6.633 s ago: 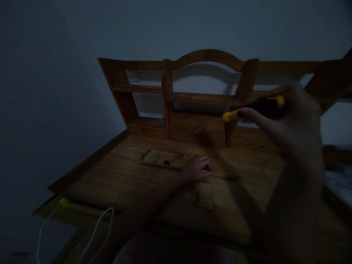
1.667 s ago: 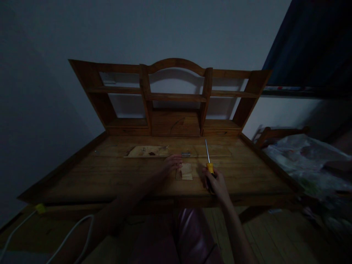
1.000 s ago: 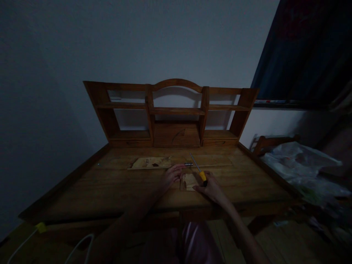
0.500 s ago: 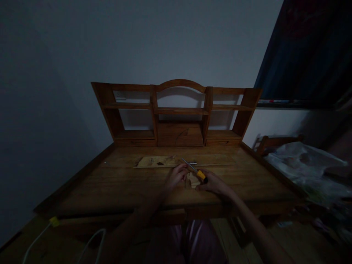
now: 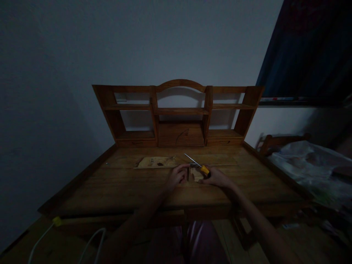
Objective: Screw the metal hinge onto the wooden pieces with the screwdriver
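My right hand (image 5: pixel 216 176) grips a screwdriver (image 5: pixel 204 169) by its yellow and black handle. The metal shaft slants up and left over the desk. Below the handle, a small pale piece of wood (image 5: pixel 197 175) with a jagged edge lies against the fingers of the same hand. My left hand (image 5: pixel 177 175) is just left of that wood, fingers curled and the index finger reaching right. At its fingertips is a thin dark strip, too dim to name. Behind the hands lies a long broken board (image 5: pixel 154 161) with a rough, pale surface and a dark hole.
A wooden desk (image 5: pixel 123 190) carries a shelf unit (image 5: pixel 180 111) along its back edge. To the right, white plastic bags (image 5: pixel 302 165) rest beside a wooden chair back. A white cable with a yellow end (image 5: pixel 57 221) hangs at the left front. The room is dim.
The screwdriver and my right hand have shifted slightly right, and the small wood piece has moved up and right with them. My left index finger now stretches farther right.
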Available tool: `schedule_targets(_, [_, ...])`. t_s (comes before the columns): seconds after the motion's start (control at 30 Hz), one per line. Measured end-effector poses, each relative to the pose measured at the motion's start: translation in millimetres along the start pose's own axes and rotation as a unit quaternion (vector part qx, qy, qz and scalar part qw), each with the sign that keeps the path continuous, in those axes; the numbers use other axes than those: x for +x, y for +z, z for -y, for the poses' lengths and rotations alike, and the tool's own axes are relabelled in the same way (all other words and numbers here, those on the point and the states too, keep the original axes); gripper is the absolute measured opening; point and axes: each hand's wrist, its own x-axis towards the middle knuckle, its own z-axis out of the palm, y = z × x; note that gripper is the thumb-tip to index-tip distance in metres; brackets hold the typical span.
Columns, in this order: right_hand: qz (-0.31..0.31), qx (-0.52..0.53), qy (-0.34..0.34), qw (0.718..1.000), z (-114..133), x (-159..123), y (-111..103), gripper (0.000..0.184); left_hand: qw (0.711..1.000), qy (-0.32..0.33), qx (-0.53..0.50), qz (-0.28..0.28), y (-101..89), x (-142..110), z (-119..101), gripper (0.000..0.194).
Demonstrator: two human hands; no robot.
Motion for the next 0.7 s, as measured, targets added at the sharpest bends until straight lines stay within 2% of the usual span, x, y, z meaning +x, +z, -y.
schedule_targets(0.17, [-0.005, 0.017, -0.011, 1.000, -1, 6, -1, 0.053, 1.000, 0.005, 0.001, 0.007, -1.8, 2, 0, 0.049])
schedule_targets(0.33, [-0.008, 0.047, -0.023, 0.999, -1, 8, 5, 0.052, 0.993, 0.102, 0.038, -0.054, -5.7, 4, 7, 0.030])
schedule_targets(0.4, [-0.014, 0.057, -0.028, 0.998, -1, 7, 7, 0.052, 0.990, 0.120, 0.041, -0.063, -6.8, 5, 11, 0.026])
schedule_targets(0.57, [-0.020, 0.065, -0.040, 0.997, 0, 6, 7, 0.056, 0.994, 0.107, 0.001, -0.033, -6.2, 3, 10, 0.036])
schedule_targets(0.7, [-0.008, 0.069, -0.029, 0.997, 0, 6, 5, 0.054, 0.994, 0.097, 0.036, -0.019, -3.7, 1, 4, 0.036])
